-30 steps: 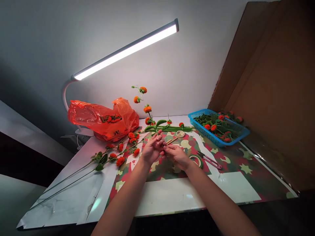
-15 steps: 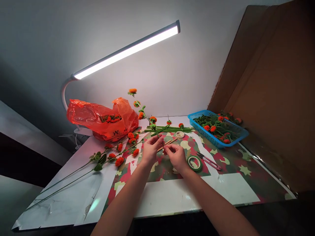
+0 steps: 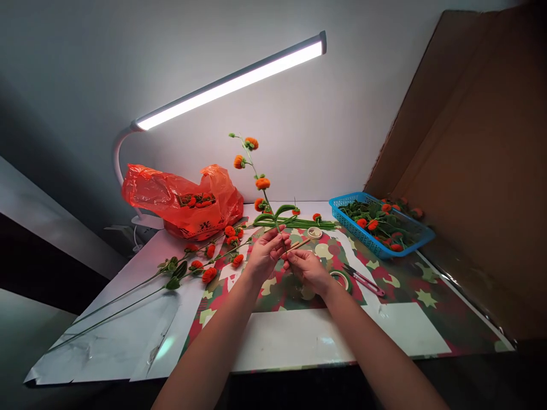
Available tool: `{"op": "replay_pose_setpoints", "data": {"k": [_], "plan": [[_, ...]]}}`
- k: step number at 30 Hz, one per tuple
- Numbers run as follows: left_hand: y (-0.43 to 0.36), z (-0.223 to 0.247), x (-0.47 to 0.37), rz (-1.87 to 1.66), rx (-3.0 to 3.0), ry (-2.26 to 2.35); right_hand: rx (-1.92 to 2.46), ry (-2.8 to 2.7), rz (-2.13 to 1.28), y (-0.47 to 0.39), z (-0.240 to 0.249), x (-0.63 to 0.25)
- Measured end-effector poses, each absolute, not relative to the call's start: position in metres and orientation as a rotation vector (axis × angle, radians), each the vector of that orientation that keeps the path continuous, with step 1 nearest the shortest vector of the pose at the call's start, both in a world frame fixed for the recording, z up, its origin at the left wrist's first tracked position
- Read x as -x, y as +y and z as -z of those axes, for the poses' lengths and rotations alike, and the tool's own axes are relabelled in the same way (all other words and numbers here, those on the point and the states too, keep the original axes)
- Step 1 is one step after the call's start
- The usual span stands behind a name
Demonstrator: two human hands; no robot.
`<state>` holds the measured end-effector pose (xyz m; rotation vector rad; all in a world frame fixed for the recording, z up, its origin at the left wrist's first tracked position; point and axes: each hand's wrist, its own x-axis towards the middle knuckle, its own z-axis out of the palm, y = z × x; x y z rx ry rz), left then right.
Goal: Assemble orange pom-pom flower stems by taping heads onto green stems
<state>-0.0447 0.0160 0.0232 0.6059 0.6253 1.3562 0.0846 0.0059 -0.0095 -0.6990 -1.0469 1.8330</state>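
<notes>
Flower spray with fuzzy orange blooms and a slender green stem is rising from the hands at the centre of the frame, its tip leaning towards the upper left and its long leaves spreading just above the fingers. The left hand is curling nearly closed, thumb and fingers gripping the stem below those leaves. Just to its right and lower, the right hand is bending its fingers in and pinching at the stem's lower end; anything finer between its fingertips is staying too small to make out.

Compared with half a second ago, the spray is reaching higher and showing its leaves fanned out, and the right wrist is now partly covering the green tape roll with a pale core.

Behind the hands, slim tan sticks and a bundle of straight green stems are lying. Pink-handled snips with dark blades are resting right of centre, and a blue plastic basket is holding more flowers beyond. At centre left, a translucent red plastic bag is displaying a black printed mark, too small to read.
</notes>
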Motion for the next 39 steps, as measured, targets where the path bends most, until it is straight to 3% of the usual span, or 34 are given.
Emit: {"op": "replay_pose_setpoints", "data": {"k": [11,21,31,39], "plan": [[0.016,-0.024,0.045,-1.311,-0.553,0.416,0.807,-1.435,-1.629,0.005,-0.005,-0.094],[0.016,-0.014,0.041,-1.38,-0.998,0.986,1.053,-1.482,-1.045,0.003,0.002,-0.087],[0.018,-0.018,0.046,-1.321,-0.714,0.699,0.751,-1.278,-1.642,0.01,0.0,-0.097],[0.015,-0.02,0.044,-1.305,-0.801,0.62,0.864,-1.307,-1.581,0.01,-0.003,-0.101]]}}
